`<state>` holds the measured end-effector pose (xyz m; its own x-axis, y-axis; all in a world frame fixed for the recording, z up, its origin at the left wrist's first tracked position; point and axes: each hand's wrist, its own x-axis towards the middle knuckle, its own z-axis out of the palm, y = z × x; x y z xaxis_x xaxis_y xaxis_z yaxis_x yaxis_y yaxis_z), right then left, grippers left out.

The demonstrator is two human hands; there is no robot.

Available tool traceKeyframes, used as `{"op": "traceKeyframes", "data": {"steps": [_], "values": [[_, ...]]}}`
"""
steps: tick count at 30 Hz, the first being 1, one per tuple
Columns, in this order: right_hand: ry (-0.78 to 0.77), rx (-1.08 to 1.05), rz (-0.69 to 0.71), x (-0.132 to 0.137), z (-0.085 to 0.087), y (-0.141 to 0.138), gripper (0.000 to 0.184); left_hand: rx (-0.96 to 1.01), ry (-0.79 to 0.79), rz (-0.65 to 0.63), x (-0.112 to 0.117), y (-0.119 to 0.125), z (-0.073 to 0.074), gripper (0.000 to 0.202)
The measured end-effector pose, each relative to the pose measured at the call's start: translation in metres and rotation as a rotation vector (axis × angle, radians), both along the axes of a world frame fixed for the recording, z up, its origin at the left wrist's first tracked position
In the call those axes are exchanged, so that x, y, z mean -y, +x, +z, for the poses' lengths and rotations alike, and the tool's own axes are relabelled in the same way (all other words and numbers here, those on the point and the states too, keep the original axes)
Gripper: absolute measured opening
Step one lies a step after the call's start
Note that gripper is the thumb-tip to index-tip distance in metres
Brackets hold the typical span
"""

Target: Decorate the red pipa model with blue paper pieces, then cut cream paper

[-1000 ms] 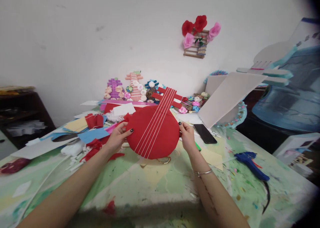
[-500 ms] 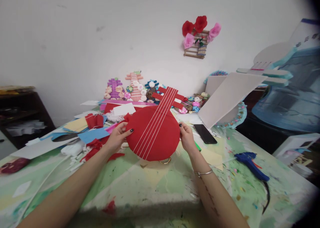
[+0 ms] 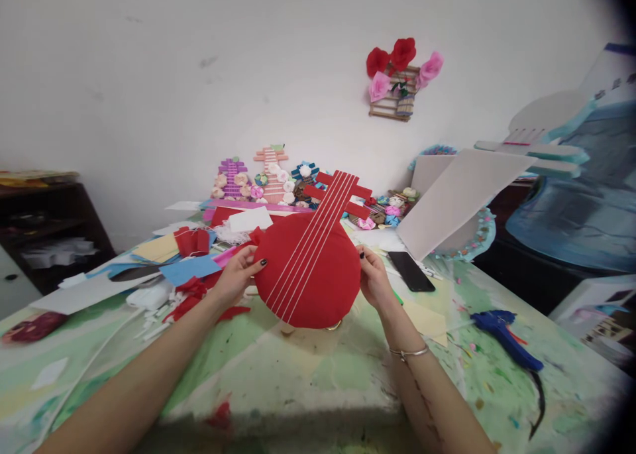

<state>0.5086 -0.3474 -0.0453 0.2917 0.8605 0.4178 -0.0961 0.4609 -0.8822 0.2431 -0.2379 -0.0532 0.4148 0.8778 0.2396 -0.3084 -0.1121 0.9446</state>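
A red craft lute (image 3: pixel 318 275) with a round body, a short neck, side pegs and several white strings stands tilted in front of me, its neck leaning to the upper right. My left hand (image 3: pixel 241 275) pinches the body's left edge, thumb on the front face. On the opposite edge, my right hand (image 3: pixel 373 276) grips with its thumb near the front; its other fingers are mostly hidden behind. Beneath the lute a small part of a gold-coloured ring (image 3: pixel 334 326) shows. Red fabric scraps (image 3: pixel 196 295) lie left of my left hand.
To the right lie a black phone (image 3: pixel 411 271) and a blue glue gun (image 3: pixel 507 338) with its cord. Paper sheets (image 3: pixel 99 291) cover the table's left side. Decorated craft instruments (image 3: pixel 272 175) lean against the wall; a large white board (image 3: pixel 462 199) stands at right.
The whole view has shifted slightly, so things appear a little lower and further right. Both hands keep hold of the red lute, whose pose looks nearly the same.
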Motion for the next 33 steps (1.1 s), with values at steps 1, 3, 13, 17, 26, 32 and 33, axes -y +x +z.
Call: {"op": "traceKeyframes", "data": {"steps": [1, 3, 13, 17, 26, 32, 33], "values": [[-0.001, -0.013, 0.018, 0.000, -0.001, 0.000, 0.036, -0.001, -0.001, -0.001, 0.000, 0.000, 0.000, 0.044], [-0.015, -0.023, 0.049, -0.001, -0.002, -0.001, 0.034, -0.005, -0.001, -0.005, 0.000, 0.000, 0.000, 0.043], [-0.039, -0.146, -0.188, -0.008, -0.001, 0.001, 0.031, 0.040, -0.028, -0.018, -0.001, 0.002, -0.003, 0.042], [0.058, -0.092, -0.349, -0.005, 0.002, 0.001, 0.024, 0.040, -0.025, 0.004, 0.000, 0.002, -0.002, 0.043], [0.161, 0.250, -0.574, -0.002, 0.000, -0.008, 0.020, 0.044, 0.027, 0.055, -0.002, 0.001, -0.001, 0.040], [0.168, 0.203, -0.562, -0.003, -0.002, -0.008, 0.025, 0.061, 0.030, 0.053, -0.001, 0.002, -0.001, 0.042], [0.157, 0.175, -0.540, -0.004, -0.002, -0.008, 0.025, 0.066, 0.029, 0.057, -0.001, 0.002, -0.001, 0.043]]}}
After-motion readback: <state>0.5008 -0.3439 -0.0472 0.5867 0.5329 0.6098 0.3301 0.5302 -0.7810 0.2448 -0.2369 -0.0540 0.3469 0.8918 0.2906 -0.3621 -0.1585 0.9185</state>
